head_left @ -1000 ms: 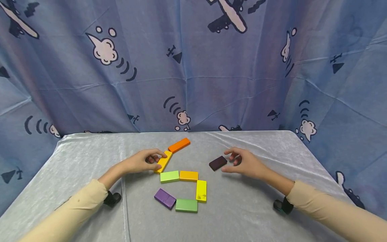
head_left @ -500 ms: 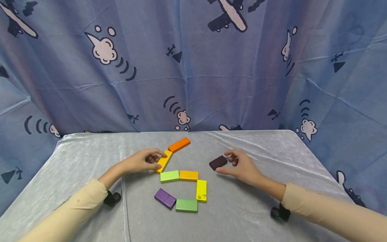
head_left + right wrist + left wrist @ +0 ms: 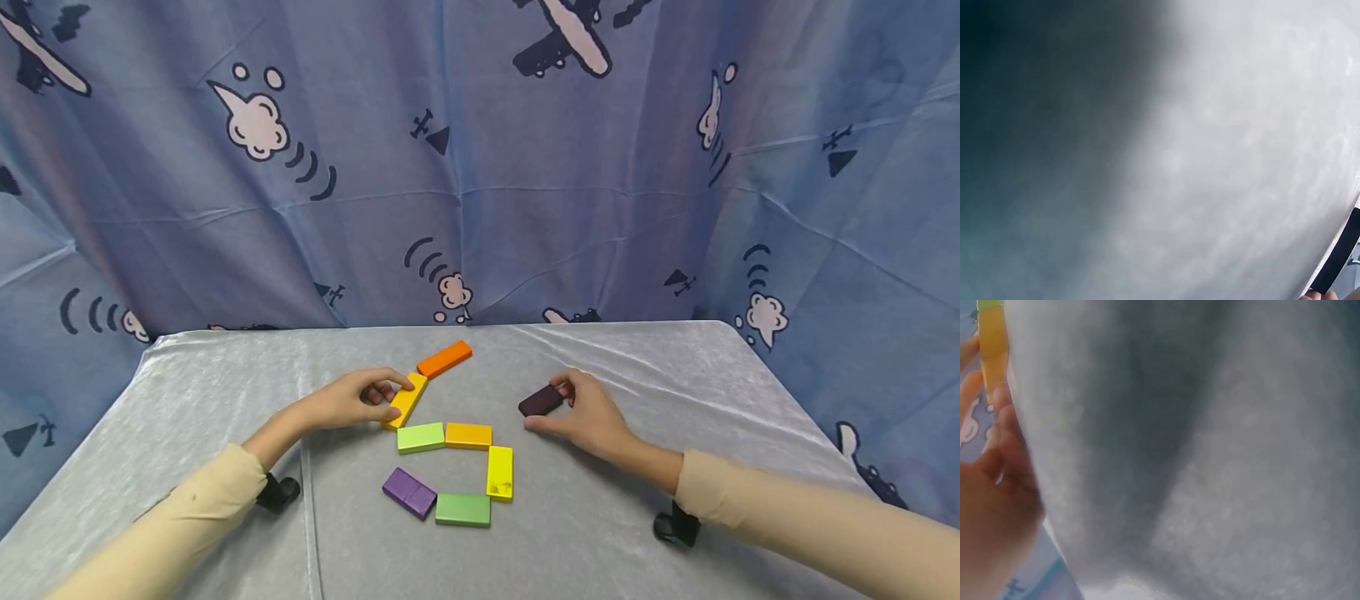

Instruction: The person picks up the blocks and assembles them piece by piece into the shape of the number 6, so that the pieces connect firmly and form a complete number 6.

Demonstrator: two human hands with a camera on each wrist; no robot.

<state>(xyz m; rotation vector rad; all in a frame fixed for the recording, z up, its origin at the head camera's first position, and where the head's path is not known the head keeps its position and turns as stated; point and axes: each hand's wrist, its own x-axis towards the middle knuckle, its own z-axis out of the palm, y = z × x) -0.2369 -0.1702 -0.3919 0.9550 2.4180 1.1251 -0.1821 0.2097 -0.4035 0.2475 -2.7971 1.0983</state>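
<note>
In the head view my left hand point(image 3: 352, 398) pinches an amber-yellow block point(image 3: 407, 400) between thumb and fingers; the block lies flat on the cloth. The left wrist view catches this block point(image 3: 994, 369) at its left edge. Farther right, my right hand point(image 3: 592, 417) has its thumb and fingers about a dark brown block point(image 3: 541, 401). The fingertips touch its far right end and the thumb lies along its near side. Only a bit of the dark block point(image 3: 1338, 253) and some fingertips show in the right wrist view, low at the right.
An orange block point(image 3: 445, 359) adjoins the amber one's far end. Nearer lie a light green block point(image 3: 421, 438), a yellow-orange block point(image 3: 468, 436), a bright yellow block point(image 3: 499, 473), a green block point(image 3: 462, 510) and a purple block point(image 3: 409, 492). Grey cloth point(image 3: 360, 542) covers the table.
My right hand has moved left and closed in on the dark block, which has shifted very slightly. The left hand and the other blocks have stayed put.
</note>
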